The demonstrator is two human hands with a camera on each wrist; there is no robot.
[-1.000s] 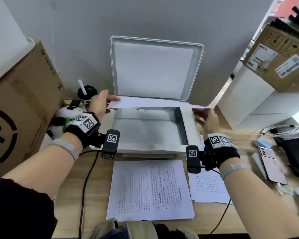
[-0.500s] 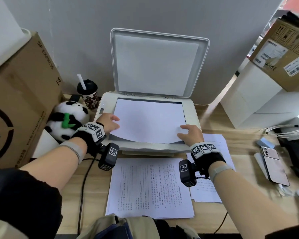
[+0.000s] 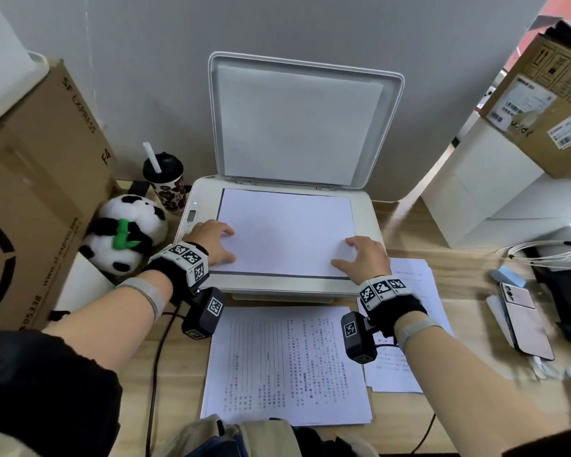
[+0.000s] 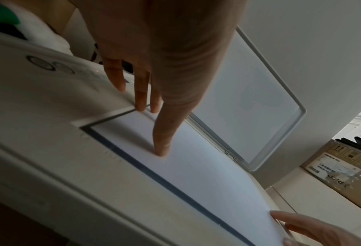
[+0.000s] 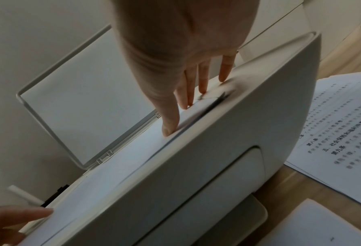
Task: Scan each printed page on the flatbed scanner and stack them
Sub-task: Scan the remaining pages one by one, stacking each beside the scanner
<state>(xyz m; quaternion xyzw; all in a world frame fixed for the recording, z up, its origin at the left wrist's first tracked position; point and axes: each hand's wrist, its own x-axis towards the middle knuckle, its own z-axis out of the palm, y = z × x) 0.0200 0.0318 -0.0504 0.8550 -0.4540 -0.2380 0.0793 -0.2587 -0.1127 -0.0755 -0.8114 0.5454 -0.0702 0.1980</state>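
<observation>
A white flatbed scanner [image 3: 365, 206] stands at the back of the desk with its lid [image 3: 302, 122] raised against the wall. A blank-side-up page [image 3: 285, 230] lies flat on the glass. My left hand [image 3: 213, 240] rests with straight fingers on the page's near left corner; in the left wrist view its fingertips [image 4: 161, 149] press the page [image 4: 196, 174]. My right hand [image 3: 360, 253] lies flat on the near right corner, and its fingers [image 5: 171, 128] touch the page edge. A printed page [image 3: 287, 364] lies in front of the scanner, with a second printed stack [image 3: 409, 291] to its right.
A large cardboard box [image 3: 30, 192], a panda plush [image 3: 126, 234] and a lidded cup with a straw [image 3: 165, 179] stand at the left. A phone [image 3: 524, 318], cables [image 3: 548, 252] and stacked boxes [image 3: 541, 94] are at the right. A black cable [image 3: 155, 374] runs across the wooden desk.
One second ago both hands held the page in the air above the glass. It now lies flat on the scanner, squared up, with both hands resting on its near corners.
</observation>
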